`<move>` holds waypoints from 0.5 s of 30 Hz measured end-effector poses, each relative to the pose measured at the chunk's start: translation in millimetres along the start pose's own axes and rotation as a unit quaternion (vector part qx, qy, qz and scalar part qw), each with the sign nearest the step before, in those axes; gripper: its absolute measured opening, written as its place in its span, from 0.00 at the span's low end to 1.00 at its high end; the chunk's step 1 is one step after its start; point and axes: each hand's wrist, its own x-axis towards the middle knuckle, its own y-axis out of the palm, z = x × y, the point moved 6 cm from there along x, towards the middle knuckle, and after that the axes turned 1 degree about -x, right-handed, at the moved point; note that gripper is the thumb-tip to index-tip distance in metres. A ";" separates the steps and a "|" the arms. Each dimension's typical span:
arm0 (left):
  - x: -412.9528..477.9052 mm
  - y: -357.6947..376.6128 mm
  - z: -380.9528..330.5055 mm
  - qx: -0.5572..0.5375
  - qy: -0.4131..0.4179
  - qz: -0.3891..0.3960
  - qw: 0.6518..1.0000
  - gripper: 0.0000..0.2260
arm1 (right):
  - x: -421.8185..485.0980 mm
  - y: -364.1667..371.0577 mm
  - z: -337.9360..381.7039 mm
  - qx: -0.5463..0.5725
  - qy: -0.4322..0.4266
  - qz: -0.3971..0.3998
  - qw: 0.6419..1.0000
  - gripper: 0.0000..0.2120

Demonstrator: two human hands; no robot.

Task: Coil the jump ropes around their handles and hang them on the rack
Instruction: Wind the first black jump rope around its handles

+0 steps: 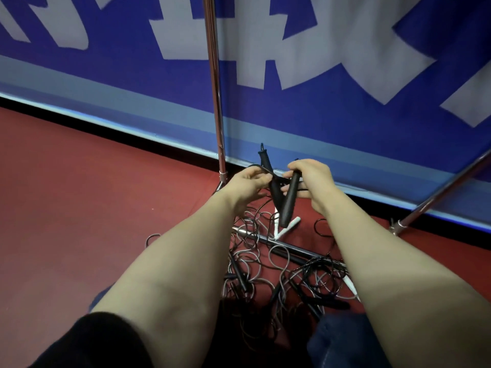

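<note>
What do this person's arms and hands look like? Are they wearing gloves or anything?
No gloves: the left hand and right hand are bare, and no ring, watch or bracelet shows. The left forearm and right forearm are uncovered too. A black sleeve begins above the left elbow; the right arm leaves the picture before any sleeve shows.

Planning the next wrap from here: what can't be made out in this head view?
Head view:
Rack pole: top cut off by the upper edge; hooks unseen.
Rope pile: count unclear, tangled and partly behind both forearms.
Black handles: any wraps hidden by the left hand and right hand.
</note>
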 end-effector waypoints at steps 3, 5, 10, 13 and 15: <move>5.2 4.0 -10.7 0.063 -0.001 0.025 0.998 0.03 | 8.3 -10.0 0.5 -0.035 -0.021 -0.029 0.999 0.03; 6.9 6.7 -10.3 0.121 -0.013 0.042 0.992 0.02 | 10.5 -20.3 4.0 -0.081 -0.033 -0.010 0.996 0.06; 10.3 -3.6 12.7 0.293 -0.121 0.024 0.948 0.03 | 9.6 -39.9 -10.2 -0.157 0.032 0.037 0.986 0.03; 2.4 -9.3 28.4 0.441 -0.195 0.057 0.874 0.11 | 3.1 -39.0 -13.1 -0.159 0.032 0.031 0.986 0.07; -2.0 -9.0 26.8 0.464 -0.190 0.065 0.863 0.13 | -7.0 -31.2 -2.6 -0.175 0.008 0.052 0.983 0.06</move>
